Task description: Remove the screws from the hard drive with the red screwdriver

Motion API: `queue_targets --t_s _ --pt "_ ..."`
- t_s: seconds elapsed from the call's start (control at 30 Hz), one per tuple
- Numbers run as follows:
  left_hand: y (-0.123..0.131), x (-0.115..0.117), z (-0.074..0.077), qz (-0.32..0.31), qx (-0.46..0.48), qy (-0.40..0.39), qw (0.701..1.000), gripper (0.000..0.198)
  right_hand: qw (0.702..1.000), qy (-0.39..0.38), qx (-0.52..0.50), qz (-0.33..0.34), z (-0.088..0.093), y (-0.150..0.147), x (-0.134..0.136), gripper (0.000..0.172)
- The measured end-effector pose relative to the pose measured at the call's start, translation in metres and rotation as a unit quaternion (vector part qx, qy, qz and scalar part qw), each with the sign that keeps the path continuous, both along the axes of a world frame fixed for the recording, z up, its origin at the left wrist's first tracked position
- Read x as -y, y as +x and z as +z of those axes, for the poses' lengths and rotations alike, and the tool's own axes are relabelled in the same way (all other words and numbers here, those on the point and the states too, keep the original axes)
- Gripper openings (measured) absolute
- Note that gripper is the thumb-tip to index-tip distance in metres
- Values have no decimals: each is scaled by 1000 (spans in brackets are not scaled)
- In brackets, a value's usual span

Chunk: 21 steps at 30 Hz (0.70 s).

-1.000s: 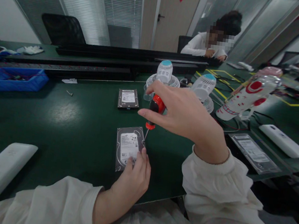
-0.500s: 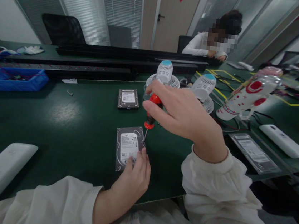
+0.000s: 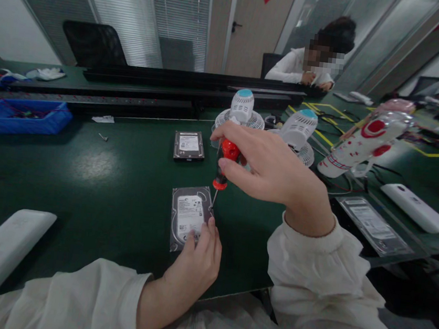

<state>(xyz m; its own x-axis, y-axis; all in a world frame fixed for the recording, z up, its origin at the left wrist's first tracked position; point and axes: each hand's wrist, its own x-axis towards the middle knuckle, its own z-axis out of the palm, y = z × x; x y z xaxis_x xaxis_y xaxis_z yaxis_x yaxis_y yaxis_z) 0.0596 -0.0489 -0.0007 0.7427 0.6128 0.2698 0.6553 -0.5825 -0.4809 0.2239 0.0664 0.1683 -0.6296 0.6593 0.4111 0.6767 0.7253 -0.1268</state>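
A grey hard drive (image 3: pixel 188 215) with a white label lies flat on the green table (image 3: pixel 93 192) in front of me. My left hand (image 3: pixel 194 264) presses down on its near right corner with curled fingers. My right hand (image 3: pixel 266 167) is closed round the red and black handle of a small screwdriver (image 3: pixel 223 164). The screwdriver stands nearly upright, and its thin tip touches the drive's far right corner.
A second hard drive (image 3: pixel 189 145) lies farther back. Behind it stand two small white fans (image 3: pixel 241 109), and a white and red toy (image 3: pixel 362 141) is at the right. A bagged drive (image 3: pixel 371 224), white cases (image 3: pixel 416 208), a blue bin (image 3: pixel 19 115). People sit at the back.
My right fingers have shifted round the screwdriver handle, as in turning it on the spot. The left hand and the drive have stayed put.
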Motion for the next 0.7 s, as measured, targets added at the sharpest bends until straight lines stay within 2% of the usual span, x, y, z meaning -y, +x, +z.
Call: queue_targets --t_s 0.07,0.13,0.27,0.33,0.47,0.53,0.7 --pt "0 0 0 -2 2 -2 1000 45 999 -6 -16 27 0 0 -1 30" --pt "0 1 -1 0 4 -5 1000 45 1000 7 -26 14 0 -2 -1 26" --pt "0 0 -1 3 5 -20 1000 45 995 66 5 -71 -1 -5 0 47" --pt "0 0 0 0 6 -16 1000 44 995 64 13 -77 0 -4 1 51" --pt "0 -1 0 -3 4 -7 1000 44 999 25 -17 -21 2 0 1 36" --pt "0 -1 0 0 5 -13 1000 44 999 23 -28 -21 3 0 1 33" --pt "0 -1 -2 -5 12 -17 1000 44 993 49 6 -103 4 -3 0 61"
